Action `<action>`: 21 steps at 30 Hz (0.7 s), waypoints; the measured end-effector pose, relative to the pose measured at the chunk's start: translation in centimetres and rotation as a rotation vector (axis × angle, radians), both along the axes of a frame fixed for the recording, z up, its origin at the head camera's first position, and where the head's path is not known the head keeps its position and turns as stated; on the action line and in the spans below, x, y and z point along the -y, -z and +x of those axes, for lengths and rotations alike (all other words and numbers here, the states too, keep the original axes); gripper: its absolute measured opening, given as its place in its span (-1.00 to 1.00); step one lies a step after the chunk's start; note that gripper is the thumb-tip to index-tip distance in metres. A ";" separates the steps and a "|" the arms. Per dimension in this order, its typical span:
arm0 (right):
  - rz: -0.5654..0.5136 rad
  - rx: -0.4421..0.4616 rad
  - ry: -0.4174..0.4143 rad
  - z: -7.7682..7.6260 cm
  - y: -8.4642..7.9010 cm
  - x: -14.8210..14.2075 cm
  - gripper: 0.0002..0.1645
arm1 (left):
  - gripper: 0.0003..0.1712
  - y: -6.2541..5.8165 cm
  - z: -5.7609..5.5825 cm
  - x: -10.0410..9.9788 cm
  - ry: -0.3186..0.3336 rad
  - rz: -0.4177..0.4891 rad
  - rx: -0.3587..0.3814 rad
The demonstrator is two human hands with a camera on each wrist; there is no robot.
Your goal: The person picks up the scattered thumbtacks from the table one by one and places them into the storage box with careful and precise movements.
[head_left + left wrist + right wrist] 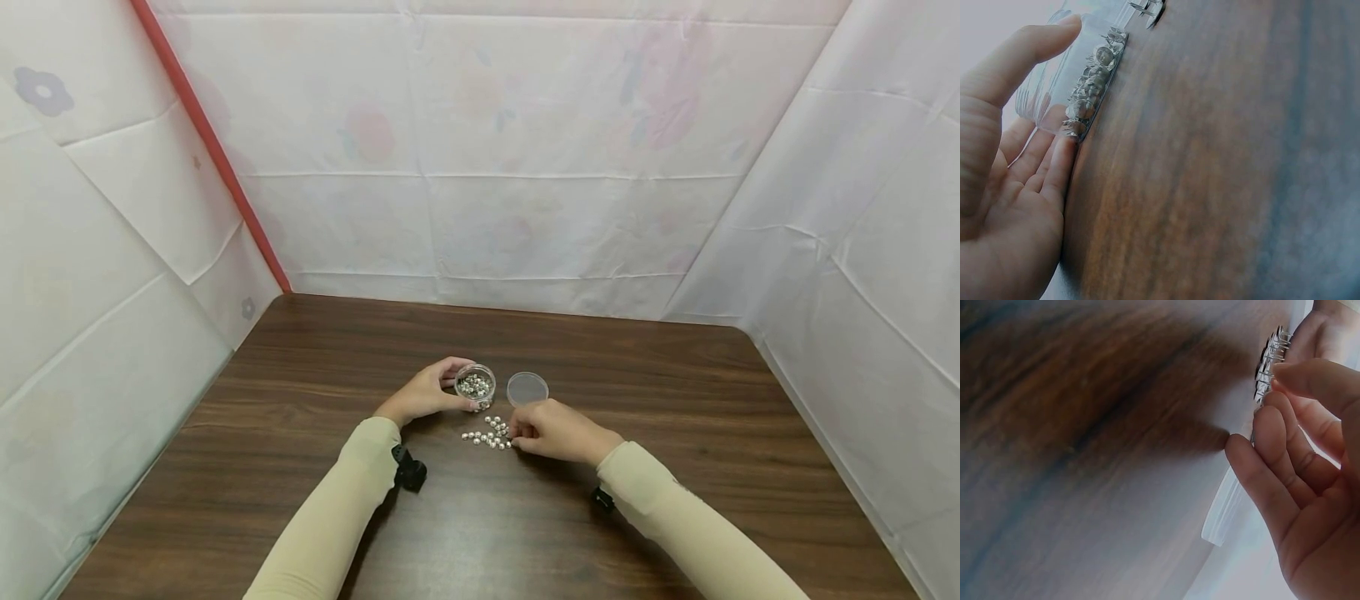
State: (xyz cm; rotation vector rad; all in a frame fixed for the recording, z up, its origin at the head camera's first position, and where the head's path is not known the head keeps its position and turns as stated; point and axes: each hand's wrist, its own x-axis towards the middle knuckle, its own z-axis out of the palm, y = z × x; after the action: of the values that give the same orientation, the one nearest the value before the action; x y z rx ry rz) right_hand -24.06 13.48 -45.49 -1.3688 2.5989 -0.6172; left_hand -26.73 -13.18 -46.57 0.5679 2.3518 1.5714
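Note:
My left hand point(427, 390) grips a clear round jar point(475, 370) from its left side, thumb in front and fingers behind. Silver thumbtacks point(1094, 81) line the bottom of the jar, visible through its wall in the left wrist view. Just in front of the jar, several loose thumbtacks point(491, 439) lie scattered on the table. My right hand point(558, 429) is at the right edge of this scatter, fingers bent and thumb tip close to the index finger. Right at the tacks, those fingertips hide whatever is between them; I cannot tell if they pinch one.
A clear round lid point(527, 387) lies on the brown wooden table point(360, 333) behind my right hand, to the right of the jar. White patterned cloth point(480, 225) hangs along the back and both sides. A small black camera point(411, 473) is strapped to my left wrist.

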 end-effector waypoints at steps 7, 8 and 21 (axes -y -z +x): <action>0.033 -0.011 0.016 0.0 0.1 0.1 -0.95 | -0.16 -0.6 0.3 0.0 0.010 -0.001 0.011; 0.037 -0.015 0.017 0.0 0.1 0.1 -0.95 | -0.16 -0.6 0.3 0.0 0.011 0.002 0.010; 0.049 -0.059 0.037 0.1 0.0 0.1 -0.87 | -0.13 0.7 -0.5 0.1 0.013 -0.002 0.022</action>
State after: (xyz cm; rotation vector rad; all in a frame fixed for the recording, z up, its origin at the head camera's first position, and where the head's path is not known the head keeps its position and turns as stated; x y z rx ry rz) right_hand -23.99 13.39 -45.53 -1.3470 2.6727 -0.5222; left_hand -27.24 -13.32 -47.27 0.5617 2.3288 1.5614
